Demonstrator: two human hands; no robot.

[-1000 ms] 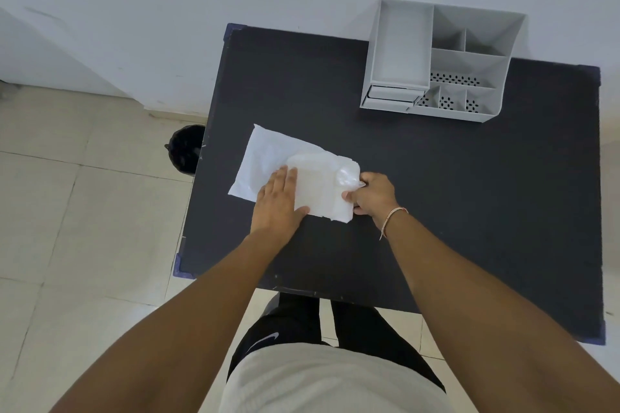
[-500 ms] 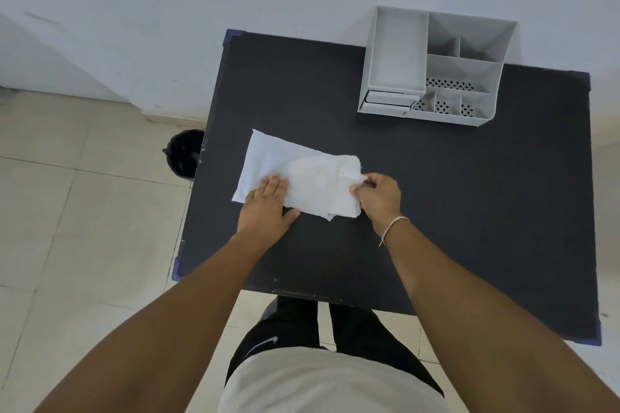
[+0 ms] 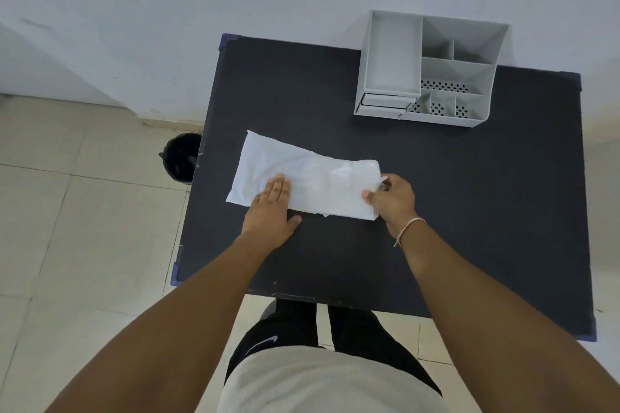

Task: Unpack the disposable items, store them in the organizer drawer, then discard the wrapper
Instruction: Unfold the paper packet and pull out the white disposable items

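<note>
Left hand: laid flat, palm down, fingers extended and held together, thumb splayed toward the near side and resting on the table. The fingertips and front of the palm press on the near-left part of the white wrapper; the heel of the hand lies on the dark surface. The forearm runs straight back toward the body, wrist nearly level.

Right hand: curled, knuckles up, thumb and fingers closed in a pinch on the right end of the wrapper, at its near-right corner. The wrist is bent slightly inward and carries a thin light bracelet. The forearm comes in diagonally from the lower right.

The wrapper lies flat on the black table, long axis running left to right, left end angled away toward the far side. Its right half looks glossy and crinkled; what it contains cannot be told.

Grey organizer: stands at the table's far edge, against the white wall, well apart from the hands. Its drawer sits at the front left, below a long tray; compartments with perforated floors lie to the right.

Black bin: on the tiled floor, just beside the table's left edge.
</note>
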